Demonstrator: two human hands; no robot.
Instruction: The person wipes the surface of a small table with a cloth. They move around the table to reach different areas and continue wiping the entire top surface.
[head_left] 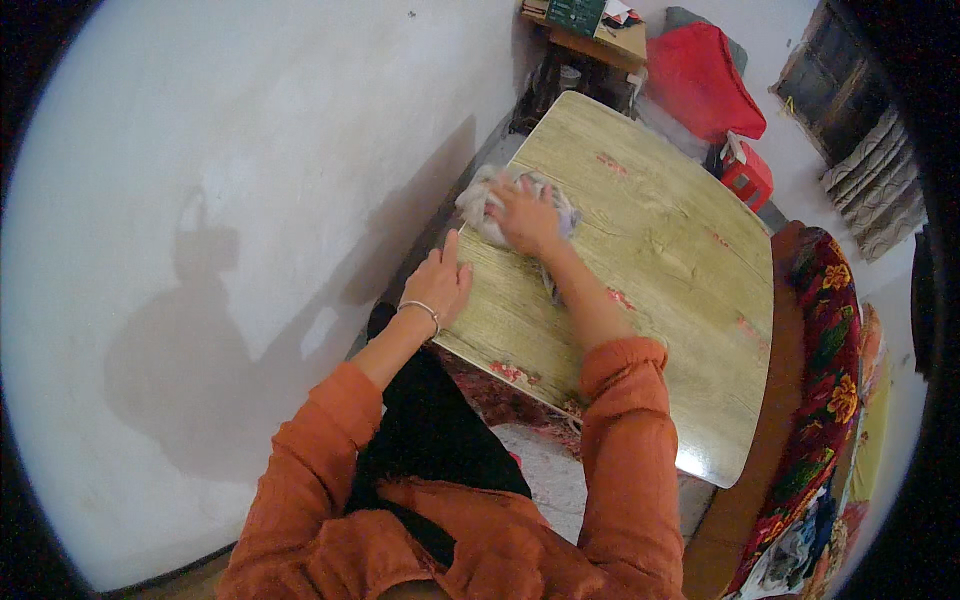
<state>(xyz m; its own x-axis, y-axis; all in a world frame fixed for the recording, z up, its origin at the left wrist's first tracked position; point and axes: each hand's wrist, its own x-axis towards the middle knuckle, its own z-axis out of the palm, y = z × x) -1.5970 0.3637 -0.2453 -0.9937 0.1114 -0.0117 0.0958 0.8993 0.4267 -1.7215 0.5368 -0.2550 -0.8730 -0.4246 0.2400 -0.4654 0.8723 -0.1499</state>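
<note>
A crumpled whitish-grey cloth (478, 204) lies on the far left part of the table (680, 340), bunched at its left edge. The tabletop is yellow-green with a wood-grain pattern and small red flower prints. Pressed down on the cloth is my right hand (526, 216), its fingers spread over the bunched fabric and slightly blurred. A strip of the cloth trails below my right wrist. My left hand (438, 282), with a bracelet at the wrist, rests at the table's left edge, fingers stretched out and holding nothing, just nearer to me than the cloth.
A white wall (200, 150) runs along the left. Beyond the table are a small wooden stand (600, 45), a red cushion-like bundle (700, 80) and a red box (747, 175). To the right, a wooden-framed seat bears a dark red floral cover (825, 390).
</note>
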